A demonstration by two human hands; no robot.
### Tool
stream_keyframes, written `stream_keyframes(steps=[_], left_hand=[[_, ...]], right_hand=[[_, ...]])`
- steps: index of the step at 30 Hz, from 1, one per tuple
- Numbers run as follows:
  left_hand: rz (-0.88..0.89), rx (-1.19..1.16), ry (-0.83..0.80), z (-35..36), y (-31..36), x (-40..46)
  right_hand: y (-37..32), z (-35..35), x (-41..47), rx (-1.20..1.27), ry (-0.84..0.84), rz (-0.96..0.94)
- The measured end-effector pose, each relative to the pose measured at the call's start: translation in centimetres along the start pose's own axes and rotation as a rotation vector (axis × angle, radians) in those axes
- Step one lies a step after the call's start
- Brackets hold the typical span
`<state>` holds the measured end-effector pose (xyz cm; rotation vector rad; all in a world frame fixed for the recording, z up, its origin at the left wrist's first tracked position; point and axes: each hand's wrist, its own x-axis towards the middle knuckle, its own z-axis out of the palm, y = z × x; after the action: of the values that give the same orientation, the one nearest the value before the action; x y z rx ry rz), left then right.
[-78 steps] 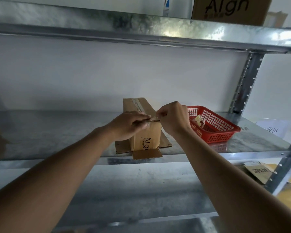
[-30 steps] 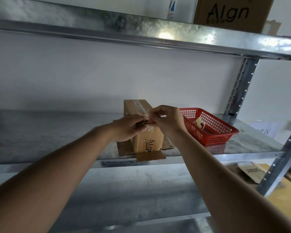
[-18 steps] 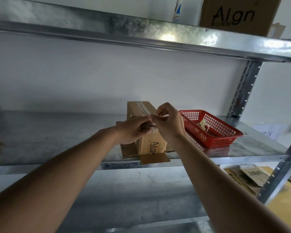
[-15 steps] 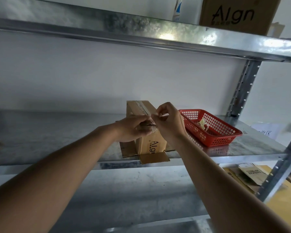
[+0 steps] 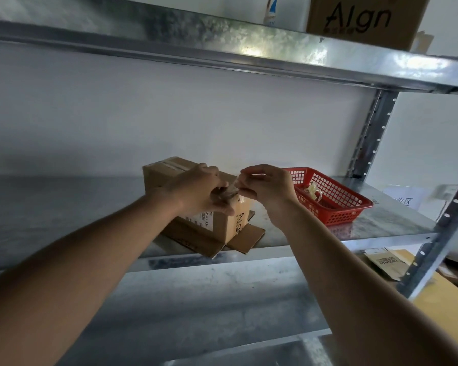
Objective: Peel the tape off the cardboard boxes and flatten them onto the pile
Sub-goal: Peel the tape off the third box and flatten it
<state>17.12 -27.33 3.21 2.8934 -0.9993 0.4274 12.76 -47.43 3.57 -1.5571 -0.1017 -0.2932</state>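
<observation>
box: brown cardboard box (image 5: 224, 220), on metal shelf (image 5: 64, 207), turned at an angle, bottom flaps splayed flat, "Algn" print on end
tape: strip (image 5: 232, 191) lifting off box's near top edge, rest runs along top
L hand: left hand (image 5: 198, 192) on top of box, fingers curled at tape end
R hand: right hand (image 5: 269, 187) pinches tape, just off box
basket: red basket (image 5: 336, 207) right of box, crumpled tape scraps (image 5: 312, 190) inside
top shelf: 2nd box (image 5: 365, 19), same print

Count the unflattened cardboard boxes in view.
2. One cardboard box sits on the middle shelf under the hands, its bottom flaps open. Another box stands on the top shelf, cropped by the frame. More may be out of view.
</observation>
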Motion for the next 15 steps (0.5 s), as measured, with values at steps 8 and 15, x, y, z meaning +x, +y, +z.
stream_keyframes(steps=[8, 15], left_hand=[[-0.019, -0.07, 0.059, 0.4, -0.1, 0.0], [-0.079, -0.104, 0.081, 1.2, -0.1, -0.3]], right_hand=[[0.0, -1.0, 1.2, -0.525, -0.116, -0.124], [0.1, -0.1, 0.9, -0.783, -0.154, -0.327]])
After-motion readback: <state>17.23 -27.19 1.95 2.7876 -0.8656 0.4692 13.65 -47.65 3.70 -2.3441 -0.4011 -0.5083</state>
